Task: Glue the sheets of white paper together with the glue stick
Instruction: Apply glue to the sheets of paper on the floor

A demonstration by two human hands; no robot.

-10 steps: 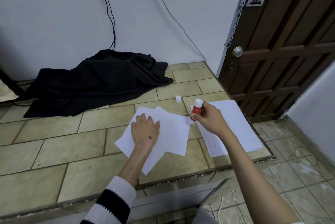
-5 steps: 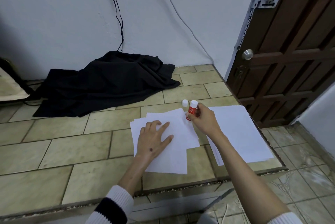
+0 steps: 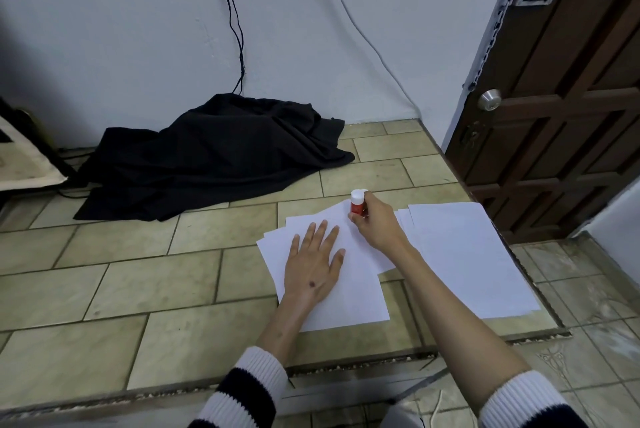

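A few overlapping white sheets [image 3: 353,292] lie on the tiled floor in front of me. My left hand [image 3: 313,268] presses flat on them, fingers spread. My right hand [image 3: 377,225] grips a red glue stick [image 3: 357,205] with a white end up, held upright at the far edge of those sheets. Its lower end is hidden by my fingers. To the right lies a separate stack of white paper [image 3: 464,254]. The loose white cap is hidden behind the glue stick and hand.
A heap of black cloth [image 3: 214,154] lies at the back against the white wall, with cables hanging above it. A brown wooden door [image 3: 561,98] stands at the right. The tiled platform ends in a step edge [image 3: 346,363] near me.
My left hand has turned the sheets and squared them under my palm. My right hand carried the glue stick slightly away, to the sheets' far edge, and the view shifted.
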